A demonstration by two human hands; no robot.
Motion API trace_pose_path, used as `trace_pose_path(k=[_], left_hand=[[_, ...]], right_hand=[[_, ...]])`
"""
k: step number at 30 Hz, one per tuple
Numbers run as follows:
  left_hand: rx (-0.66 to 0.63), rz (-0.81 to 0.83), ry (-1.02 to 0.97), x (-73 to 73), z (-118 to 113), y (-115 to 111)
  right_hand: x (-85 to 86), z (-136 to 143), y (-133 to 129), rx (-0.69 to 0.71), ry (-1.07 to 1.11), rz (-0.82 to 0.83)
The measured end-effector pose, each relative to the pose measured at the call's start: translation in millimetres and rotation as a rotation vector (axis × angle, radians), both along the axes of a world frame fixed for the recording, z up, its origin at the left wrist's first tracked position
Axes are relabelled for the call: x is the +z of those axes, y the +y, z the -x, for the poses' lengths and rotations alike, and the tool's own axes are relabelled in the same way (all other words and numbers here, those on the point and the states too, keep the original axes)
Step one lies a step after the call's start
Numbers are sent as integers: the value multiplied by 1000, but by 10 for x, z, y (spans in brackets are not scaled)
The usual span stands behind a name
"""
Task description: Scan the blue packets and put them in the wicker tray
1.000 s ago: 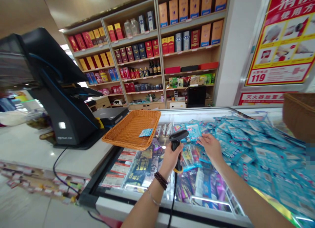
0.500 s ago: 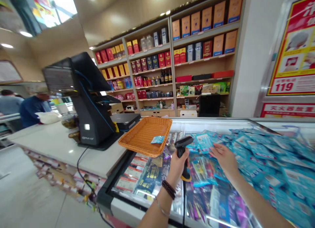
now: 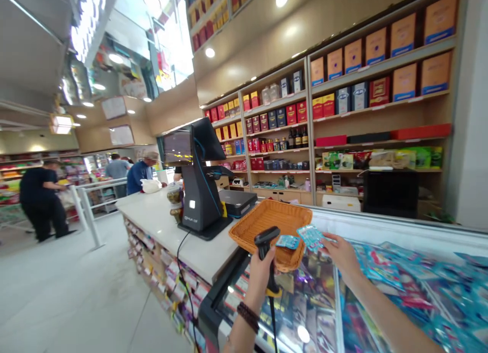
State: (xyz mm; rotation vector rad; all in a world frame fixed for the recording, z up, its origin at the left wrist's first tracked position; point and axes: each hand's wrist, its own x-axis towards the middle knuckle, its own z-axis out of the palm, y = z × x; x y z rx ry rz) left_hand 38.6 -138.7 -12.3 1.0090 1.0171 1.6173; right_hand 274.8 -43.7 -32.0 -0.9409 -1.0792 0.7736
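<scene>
My left hand (image 3: 260, 271) is wrapped round the handle of a black barcode scanner (image 3: 267, 236), its head in front of the basket's near side. A small blue packet (image 3: 310, 236) is pinched in the fingers of my right hand (image 3: 341, 254), over the right rim of an orange wicker basket (image 3: 259, 223). Inside that basket lies another blue packet (image 3: 287, 241). To the right, many more blue packets (image 3: 450, 287) are heaped on the glass-topped case, partly blurred.
A black till terminal (image 3: 202, 200) stands on the white counter (image 3: 156, 221) at left, a flat black box (image 3: 238, 201) beside it. Stocked shelves (image 3: 310, 154) line the back wall. Several people are at the far left, one in blue (image 3: 138, 176) near the counter's end.
My right hand has lifted a blue packet from the heap and carried it left to the basket's rim. The scanner has moved nearer the basket. The view has turned left.
</scene>
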Motion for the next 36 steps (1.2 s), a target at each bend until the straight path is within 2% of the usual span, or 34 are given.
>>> trace_pose_path(k=[3,6,8,11,16,21,27,30,33,36], left_hand=[[23,2,20,1,165,-21],[50,4,31,11,269,-45],[73,10,29,14,305,-57],[62,-1,24,19,285,-62],[-5,1,-32,82,-8,-43],[-189,-3,-40,180,-536,-13],[-384,10,-50,158,-1333,-87],[-478,1,-32,88,-1679,-141],[-518,-10,-4,12,-1911,-167],[-531,-13,23,-56,-2024,-174]], right_hand=[[0,364,191,85,-61,51],[-6,623,326,92,-117,20],[-27,687,363,60,-157,5],[-90,598,335,-21,-216,0],[-166,68,156,-167,-306,-12],[-94,-769,-132,-322,-401,-50],[84,-1923,-726,-581,-530,-30],[126,-2379,-1102,-803,-845,77],[58,-2573,-1436,-952,-1095,229],[-114,-2479,-1604,-1010,-1300,304]])
